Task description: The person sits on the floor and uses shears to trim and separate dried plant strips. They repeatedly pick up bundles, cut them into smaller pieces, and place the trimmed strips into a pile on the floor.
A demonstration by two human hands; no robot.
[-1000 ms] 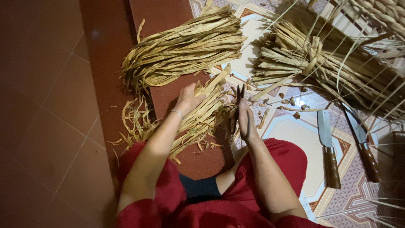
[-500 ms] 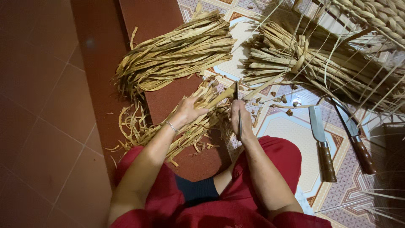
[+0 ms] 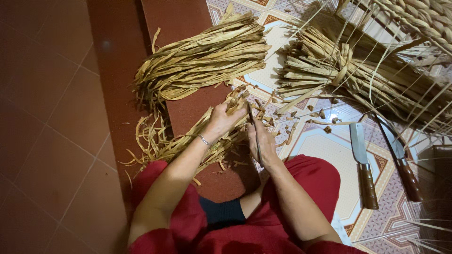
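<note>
Two dried-fibre bundles on the floor, hands working loose strips below them.

I see my left hand [image 3: 225,117] closed around the loose strips [image 3: 188,141] on the red tile; my right hand [image 3: 262,141] pinches a thin dark blade [image 3: 253,126] beside them.

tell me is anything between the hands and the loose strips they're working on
Nothing visible does. The left hand already rests on the loose dried strips, and the right hand sits beside them with a thin dark tool. The two knives lie off to the right, apart.
</note>
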